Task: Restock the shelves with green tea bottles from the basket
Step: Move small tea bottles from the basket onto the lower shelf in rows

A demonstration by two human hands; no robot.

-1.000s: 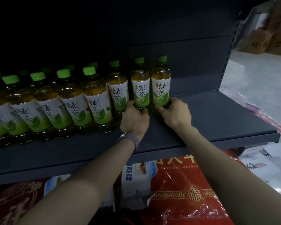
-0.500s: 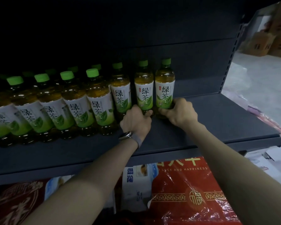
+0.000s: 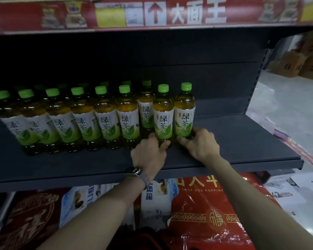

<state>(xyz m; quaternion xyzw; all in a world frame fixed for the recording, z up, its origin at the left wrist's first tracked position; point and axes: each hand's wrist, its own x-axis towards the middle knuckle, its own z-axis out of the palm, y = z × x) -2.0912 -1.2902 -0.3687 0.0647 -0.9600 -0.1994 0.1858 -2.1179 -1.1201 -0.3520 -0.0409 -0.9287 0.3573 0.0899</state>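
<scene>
The right hand (image 3: 201, 143) grips the foot of the end bottle (image 3: 185, 110), fingers curled round its base; the left hand (image 3: 148, 154), just left of the end bottle, wraps the base of the neighbouring bottle (image 3: 163, 114) the same way, its thumb showing on that bottle's right side; a watch (image 3: 133, 171) sits on the left wrist.

Both held bottles stand upright on the shelf (image 3: 242, 141), side by side and touching or very nearly so, labels forward; the low grip looks chosen for sliding them along the deck rather than lifting, and for squaring them to the line without tipping their tall bodies.

Left of the end bottle runs the row of green tea bottles (image 3: 83, 120), green caps up and labels outward, with dimmer caps behind that suggest a second rank; the two held bottles seem to extend the front rank rightward, so customers would meet one even face.

Right of the end bottle the dark deck runs on to the perforated upright, so I judge the restocking only partly done.

Below the end bottle lie red printed bags (image 3: 206, 213); above it hangs a red banner strip (image 3: 188, 13); far to its right stand cardboard boxes (image 3: 296, 65); the basket is nowhere in view.
</scene>
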